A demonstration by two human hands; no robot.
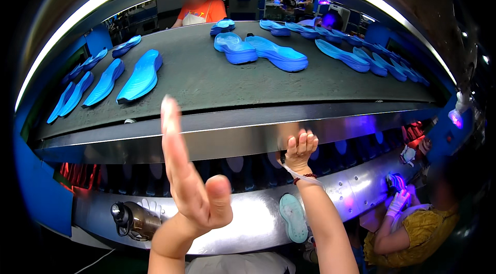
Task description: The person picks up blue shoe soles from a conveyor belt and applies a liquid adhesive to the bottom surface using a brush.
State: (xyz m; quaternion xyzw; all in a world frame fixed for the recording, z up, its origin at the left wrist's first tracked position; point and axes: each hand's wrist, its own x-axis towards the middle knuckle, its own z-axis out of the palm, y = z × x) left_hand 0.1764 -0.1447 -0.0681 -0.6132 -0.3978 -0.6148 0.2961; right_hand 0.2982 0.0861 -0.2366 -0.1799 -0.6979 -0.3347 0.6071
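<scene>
- The left hand (188, 176) is standing open, empty, right of a blue sole (140, 76); a leftward swing could knock it.
- The right hand (300, 152) is curling; cannot tell if grasping.
- A pale green sole (293, 217) is lying on the near ledge (237, 230); a brushing forearm (328, 227) could displace it.
</scene>
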